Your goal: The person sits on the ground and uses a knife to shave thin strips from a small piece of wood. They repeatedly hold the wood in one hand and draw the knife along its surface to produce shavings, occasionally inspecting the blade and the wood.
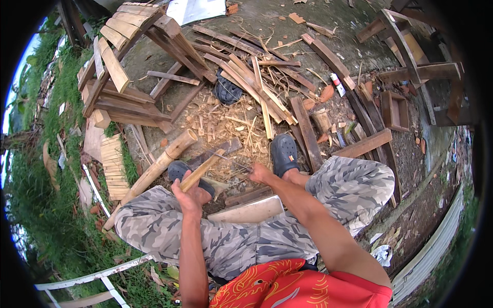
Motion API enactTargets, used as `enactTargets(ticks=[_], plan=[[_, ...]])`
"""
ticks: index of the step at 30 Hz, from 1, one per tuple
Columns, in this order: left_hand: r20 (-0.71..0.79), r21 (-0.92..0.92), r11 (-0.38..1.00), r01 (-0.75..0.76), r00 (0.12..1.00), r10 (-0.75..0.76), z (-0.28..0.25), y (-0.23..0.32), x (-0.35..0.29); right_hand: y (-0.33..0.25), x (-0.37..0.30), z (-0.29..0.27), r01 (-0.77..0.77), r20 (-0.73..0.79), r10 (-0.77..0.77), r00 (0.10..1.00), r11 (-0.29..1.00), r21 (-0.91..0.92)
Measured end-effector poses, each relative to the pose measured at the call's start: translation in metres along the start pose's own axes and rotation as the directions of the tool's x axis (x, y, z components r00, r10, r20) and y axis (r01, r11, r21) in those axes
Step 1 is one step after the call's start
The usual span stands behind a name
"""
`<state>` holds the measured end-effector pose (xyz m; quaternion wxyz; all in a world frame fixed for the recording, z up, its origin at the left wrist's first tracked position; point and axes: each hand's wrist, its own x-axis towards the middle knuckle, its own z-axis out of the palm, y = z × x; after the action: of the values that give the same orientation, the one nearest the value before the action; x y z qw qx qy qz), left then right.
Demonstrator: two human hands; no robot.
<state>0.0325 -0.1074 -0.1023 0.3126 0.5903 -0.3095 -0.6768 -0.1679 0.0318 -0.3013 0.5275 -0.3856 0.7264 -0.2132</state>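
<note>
My left hand is closed around the lower end of a split bamboo slat, which points up and to the right between my feet. In my closed right hand is a knife with a thin blade. The blade reaches left toward the slat's upper end; whether it touches the slat I cannot tell. A dark wood block lies just beyond the slat's tip. Pale bamboo shavings cover the ground ahead of my feet.
A thick bamboo pole slants beside my left leg. Far left stands a wooden frame topped with bamboo slats. Bamboo strips are piled ahead. Wooden planks, a small wooden box and a tube lie to the right.
</note>
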Motion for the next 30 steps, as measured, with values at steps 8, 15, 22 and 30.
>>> enactTargets(ticks=[8,15,22,30], plan=[[0.007,-0.098,0.992,0.08,0.997,-0.08,0.003,0.003,-0.01,0.013,0.006,0.011,0.294,-0.088,-0.293,0.952,0.956,0.0],[0.033,-0.084,0.993,0.077,0.997,-0.074,0.005,0.003,-0.008,0.014,0.0,0.013,0.13,-0.15,-0.132,0.98,0.991,-0.025],[0.038,-0.142,0.977,0.158,0.987,-0.154,0.017,0.015,-0.007,0.024,0.016,0.008,-0.158,-0.062,0.156,0.986,0.987,-0.041],[0.074,-0.112,0.972,0.207,0.977,-0.2,0.034,0.023,-0.011,-0.061,-0.002,-0.012,0.036,-0.132,-0.034,0.991,0.999,0.015]])
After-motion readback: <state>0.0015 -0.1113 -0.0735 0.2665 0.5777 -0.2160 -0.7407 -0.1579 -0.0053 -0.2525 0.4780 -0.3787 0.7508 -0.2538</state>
